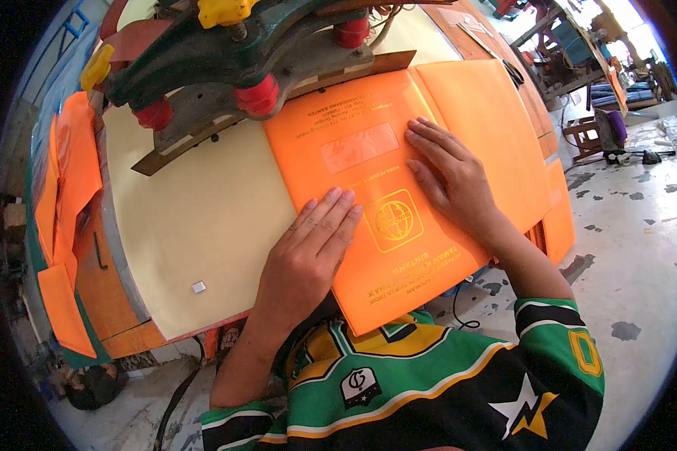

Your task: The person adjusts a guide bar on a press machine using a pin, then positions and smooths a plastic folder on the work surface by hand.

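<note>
An orange plastic folder cover with gold print and a clear window lies on the cream work board, its near corner reaching my shirt. My left hand rests on its left edge, fingers stretched out together. On the right part of the cover lies my right hand, fingers extended near the window. Beyond both hands, the metal bar of a dark green press sits along the cover's far edge. Another orange sheet spreads out to the right of the cover.
Orange plastic strips hang along the left edge of the table, near a hex key. A small white square piece lies on the board. Scissors are at the back right, and a cable runs below.
</note>
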Demonstrator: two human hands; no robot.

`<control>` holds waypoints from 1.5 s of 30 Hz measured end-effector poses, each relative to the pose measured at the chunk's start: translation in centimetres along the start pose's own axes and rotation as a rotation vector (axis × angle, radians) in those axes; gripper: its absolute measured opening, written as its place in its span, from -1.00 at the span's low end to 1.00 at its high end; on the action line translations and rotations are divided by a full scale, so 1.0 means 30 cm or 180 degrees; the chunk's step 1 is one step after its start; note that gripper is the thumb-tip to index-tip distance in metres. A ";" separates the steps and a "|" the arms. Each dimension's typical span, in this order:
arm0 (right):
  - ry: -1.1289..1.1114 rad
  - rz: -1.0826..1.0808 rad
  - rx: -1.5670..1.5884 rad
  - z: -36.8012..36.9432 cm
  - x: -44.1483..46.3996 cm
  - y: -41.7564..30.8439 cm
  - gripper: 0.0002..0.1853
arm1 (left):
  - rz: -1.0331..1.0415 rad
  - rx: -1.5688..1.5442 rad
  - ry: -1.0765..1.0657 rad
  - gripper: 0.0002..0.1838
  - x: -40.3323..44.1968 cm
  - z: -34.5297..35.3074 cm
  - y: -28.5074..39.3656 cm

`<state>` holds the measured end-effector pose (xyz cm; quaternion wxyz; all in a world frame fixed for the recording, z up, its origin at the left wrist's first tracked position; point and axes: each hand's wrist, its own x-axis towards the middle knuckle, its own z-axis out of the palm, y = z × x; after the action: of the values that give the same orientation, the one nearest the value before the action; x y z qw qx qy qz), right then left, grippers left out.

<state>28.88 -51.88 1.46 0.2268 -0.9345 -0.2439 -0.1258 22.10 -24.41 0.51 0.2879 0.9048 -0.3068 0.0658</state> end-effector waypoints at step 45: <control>-0.0009 0.0138 0.0088 -0.007 0.005 -0.021 -0.65 | 0.0613 -0.0884 0.0896 -0.88 -0.447 0.054 0.033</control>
<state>28.65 -51.41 1.93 0.2420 -0.9365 -0.2256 -0.1162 10.65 -19.04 -4.32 0.4422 0.8048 -0.3547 0.1758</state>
